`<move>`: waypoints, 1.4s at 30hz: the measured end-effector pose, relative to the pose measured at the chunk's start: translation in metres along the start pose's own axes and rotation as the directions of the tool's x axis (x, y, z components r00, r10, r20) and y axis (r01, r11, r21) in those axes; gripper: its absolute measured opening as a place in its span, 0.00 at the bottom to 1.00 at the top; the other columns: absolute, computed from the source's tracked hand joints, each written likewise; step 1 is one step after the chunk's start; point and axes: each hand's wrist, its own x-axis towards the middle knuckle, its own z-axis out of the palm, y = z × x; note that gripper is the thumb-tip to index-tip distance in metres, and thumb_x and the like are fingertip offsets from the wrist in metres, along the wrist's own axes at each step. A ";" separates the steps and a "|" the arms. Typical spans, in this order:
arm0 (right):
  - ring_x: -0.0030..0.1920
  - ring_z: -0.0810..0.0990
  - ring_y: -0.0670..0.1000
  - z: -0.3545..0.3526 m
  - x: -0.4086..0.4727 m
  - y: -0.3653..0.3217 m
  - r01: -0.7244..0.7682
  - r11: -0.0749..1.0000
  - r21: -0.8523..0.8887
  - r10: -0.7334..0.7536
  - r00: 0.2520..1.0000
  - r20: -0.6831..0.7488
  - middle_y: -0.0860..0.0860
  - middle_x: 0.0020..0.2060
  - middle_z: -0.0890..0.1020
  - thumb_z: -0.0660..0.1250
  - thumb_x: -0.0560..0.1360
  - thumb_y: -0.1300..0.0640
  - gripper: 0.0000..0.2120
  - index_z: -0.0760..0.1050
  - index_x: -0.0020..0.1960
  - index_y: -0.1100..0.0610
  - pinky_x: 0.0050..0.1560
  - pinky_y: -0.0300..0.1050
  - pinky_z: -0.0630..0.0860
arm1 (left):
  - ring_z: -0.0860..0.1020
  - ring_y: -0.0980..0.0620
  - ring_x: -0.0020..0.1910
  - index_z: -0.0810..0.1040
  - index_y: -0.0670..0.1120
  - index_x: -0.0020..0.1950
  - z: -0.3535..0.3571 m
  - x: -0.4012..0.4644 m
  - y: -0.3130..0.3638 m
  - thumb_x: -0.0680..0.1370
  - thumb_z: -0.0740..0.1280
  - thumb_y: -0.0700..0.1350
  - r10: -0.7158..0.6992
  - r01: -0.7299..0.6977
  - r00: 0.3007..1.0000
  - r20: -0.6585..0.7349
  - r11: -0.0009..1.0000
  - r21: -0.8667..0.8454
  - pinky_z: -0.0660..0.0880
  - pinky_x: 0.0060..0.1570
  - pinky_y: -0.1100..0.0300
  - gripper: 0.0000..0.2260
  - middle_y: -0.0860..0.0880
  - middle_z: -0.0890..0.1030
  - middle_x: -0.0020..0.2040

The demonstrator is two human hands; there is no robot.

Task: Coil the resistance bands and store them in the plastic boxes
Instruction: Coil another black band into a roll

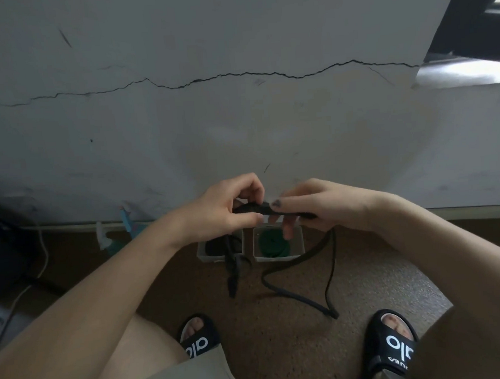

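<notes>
- Midway through the coiling, a person's left hand (229, 207) and right hand (310, 206) meet above the floor (279, 332), each with fingers curled round a black resistance band (300, 291) stretched between them.
- Between the two grips, the held stretch of band runs nearly level, left to right, with the hands almost touching; neither is clearly nearer to it than the other.
- Below the hands, the slack hangs: one short tail drops from the left grip, and a long loop falls from the right, trailing to the floor between the slippered feet.
- Directly beneath and just beyond the hands stand two plastic boxes by the wall: the right box (257, 247) already holds a coiled green band (272, 244), while the left box (201, 254) contains something dark that cannot be identified.
- Judging by the loose length left, winding appears barely begun, and the slack must be drawn upward toward the hands.
</notes>
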 end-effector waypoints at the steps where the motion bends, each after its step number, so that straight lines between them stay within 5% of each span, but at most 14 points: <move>1: 0.28 0.65 0.48 0.001 0.001 0.000 -0.006 0.998 -0.059 0.004 0.999 -0.043 0.52 0.39 0.86 0.65 0.83 0.45 0.14 0.83 0.51 0.54 0.25 0.37 0.60 | 0.80 0.47 0.45 0.73 0.47 0.53 0.001 0.001 0.001 0.80 0.72 0.43 -0.014 0.014 1.000 0.002 0.999 -0.031 0.80 0.43 0.54 0.09 0.52 0.78 0.48; 5: 0.29 0.67 0.49 -0.001 0.001 0.000 0.015 0.993 -0.114 -0.033 0.986 -0.163 0.49 0.30 0.78 0.66 0.83 0.47 0.13 0.84 0.49 0.54 0.28 0.40 0.62 | 0.83 0.43 0.39 0.73 0.43 0.55 -0.001 0.000 -0.002 0.82 0.69 0.42 -0.064 0.067 0.998 0.029 0.989 -0.135 0.82 0.42 0.55 0.07 0.47 0.82 0.43; 12: 0.27 0.59 0.49 -0.003 -0.002 -0.001 0.042 0.998 0.053 -0.035 0.992 -0.124 0.47 0.26 0.65 0.64 0.84 0.51 0.15 0.81 0.47 0.60 0.27 0.42 0.55 | 0.84 0.52 0.50 0.73 0.46 0.56 -0.003 0.000 -0.007 0.78 0.74 0.44 -0.080 0.085 0.994 0.068 0.993 -0.080 0.81 0.54 0.58 0.12 0.49 0.83 0.50; 18: 0.26 0.57 0.48 -0.001 0.000 0.000 0.012 0.988 0.151 0.001 0.997 -0.083 0.48 0.26 0.62 0.65 0.84 0.52 0.14 0.81 0.49 0.62 0.23 0.39 0.53 | 0.79 0.56 0.40 0.69 0.51 0.54 0.009 0.005 -0.013 0.82 0.66 0.44 -0.014 0.020 1.000 -0.026 0.957 0.288 0.74 0.37 0.62 0.06 0.52 0.80 0.46; 24: 0.26 0.57 0.47 -0.012 -0.003 0.002 -0.040 0.983 0.180 0.068 0.987 -0.148 0.49 0.27 0.62 0.67 0.83 0.51 0.14 0.82 0.49 0.62 0.23 0.40 0.53 | 0.75 0.52 0.36 0.71 0.49 0.55 0.004 0.009 -0.020 0.85 0.59 0.45 0.037 -0.003 0.997 -0.065 0.891 0.455 0.72 0.35 0.54 0.03 0.51 0.76 0.41; 28: 0.26 0.58 0.47 -0.016 -0.006 0.001 -0.045 0.981 0.189 0.077 0.983 -0.166 0.49 0.27 0.63 0.66 0.84 0.52 0.14 0.81 0.50 0.62 0.22 0.37 0.55 | 0.82 0.53 0.42 0.71 0.49 0.56 0.002 0.009 -0.029 0.84 0.61 0.43 0.002 0.010 1.000 -0.030 0.921 0.390 0.81 0.44 0.49 0.02 0.51 0.81 0.45; 34: 0.23 0.57 0.45 -0.019 -0.010 0.001 -0.049 0.937 0.345 0.094 0.989 -0.116 0.48 0.27 0.61 0.63 0.84 0.54 0.14 0.82 0.55 0.63 0.21 0.38 0.54 | 0.76 0.57 0.39 0.73 0.52 0.53 0.006 0.008 -0.025 0.84 0.64 0.48 0.000 0.010 0.999 -0.044 0.973 0.230 0.75 0.39 0.57 0.02 0.52 0.78 0.43; 38: 0.22 0.56 0.44 -0.018 -0.011 0.001 -0.099 0.932 0.349 0.116 0.993 -0.029 0.46 0.25 0.60 0.61 0.85 0.53 0.16 0.82 0.58 0.64 0.22 0.38 0.52 | 0.79 0.53 0.44 0.73 0.50 0.56 0.007 0.006 -0.022 0.86 0.61 0.47 -0.039 0.038 0.999 0.002 0.984 0.176 0.78 0.47 0.49 0.03 0.51 0.80 0.46; 42: 0.22 0.56 0.44 -0.021 -0.011 0.001 -0.109 0.909 0.402 0.130 0.991 -0.026 0.46 0.24 0.60 0.60 0.86 0.54 0.17 0.82 0.59 0.65 0.22 0.38 0.52 | 0.79 0.53 0.41 0.71 0.51 0.56 0.004 0.006 -0.025 0.83 0.65 0.44 -0.031 0.004 0.997 0.066 0.928 0.371 0.78 0.41 0.52 0.05 0.52 0.79 0.45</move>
